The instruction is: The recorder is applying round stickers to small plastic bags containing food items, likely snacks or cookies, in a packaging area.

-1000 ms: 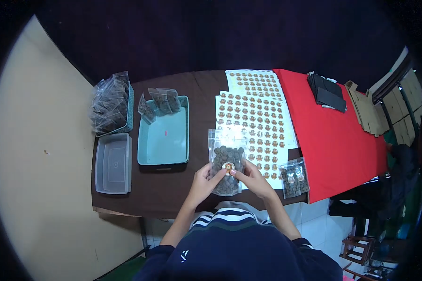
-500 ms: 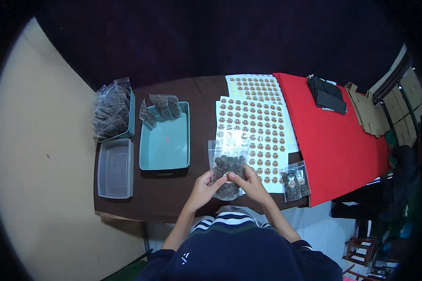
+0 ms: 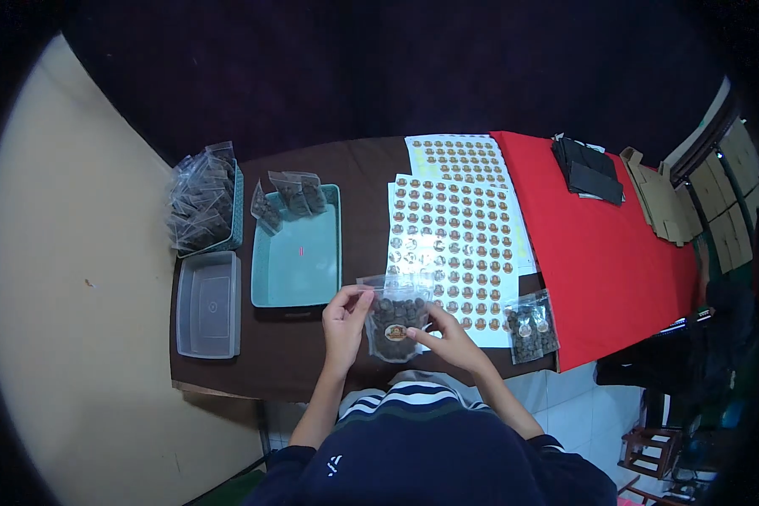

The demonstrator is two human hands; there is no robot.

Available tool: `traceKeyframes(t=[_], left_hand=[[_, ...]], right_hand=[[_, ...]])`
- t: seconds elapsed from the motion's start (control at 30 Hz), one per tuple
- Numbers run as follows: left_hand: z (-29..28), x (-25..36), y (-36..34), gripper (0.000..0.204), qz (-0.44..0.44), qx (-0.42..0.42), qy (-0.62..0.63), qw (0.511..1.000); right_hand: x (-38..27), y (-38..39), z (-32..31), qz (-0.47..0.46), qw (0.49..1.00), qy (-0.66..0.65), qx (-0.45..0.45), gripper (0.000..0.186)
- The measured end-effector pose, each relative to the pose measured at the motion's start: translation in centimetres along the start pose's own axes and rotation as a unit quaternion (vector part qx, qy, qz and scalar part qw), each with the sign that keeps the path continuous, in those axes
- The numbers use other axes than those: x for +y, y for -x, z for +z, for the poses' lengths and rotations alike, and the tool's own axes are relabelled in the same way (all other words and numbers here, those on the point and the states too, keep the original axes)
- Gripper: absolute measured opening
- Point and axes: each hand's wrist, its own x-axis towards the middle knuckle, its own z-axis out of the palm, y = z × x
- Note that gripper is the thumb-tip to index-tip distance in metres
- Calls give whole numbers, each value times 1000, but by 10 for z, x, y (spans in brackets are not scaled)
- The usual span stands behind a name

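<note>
Noted far left on tabletop (image 3: 270, 363): one teal basket (image 3: 239, 202), heaped with crinkled clear pouches (image 3: 201, 204), too overlapped to count. Nearer: one rectangular translucent tub (image 3: 208, 308). Next: one smooth teal tray (image 3: 299, 274), small packets (image 3: 298, 196) leaning at far end. By near edge: left hand (image 3: 342, 333), grip closed on upper left of one clear bag (image 3: 388, 350) of dark round lumps, blocking a corner of sticker sheets (image 3: 481, 253) (at least two); right hand (image 3: 454, 346), grip closed on its right side, thumb by round label (image 3: 395, 332). Rightward: two labelled packs (image 3: 527, 344), then red cloth (image 3: 599, 278).
</note>
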Motion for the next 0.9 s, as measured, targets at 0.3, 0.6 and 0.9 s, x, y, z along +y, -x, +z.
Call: traceKeyframes(t=[0.3, 0.6, 0.9], left_hand=[[18, 8, 10, 8, 161, -55, -245, 955], [14, 21, 9, 8, 187, -14, -266, 946], [-2, 30, 8, 6, 177, 46, -236, 954]], right_hand=[[-49, -8, -7, -267, 890, 327, 170, 37], [-41, -18, 1, -297, 899, 293, 135, 10], [-29, -20, -1, -300, 895, 292, 153, 11]])
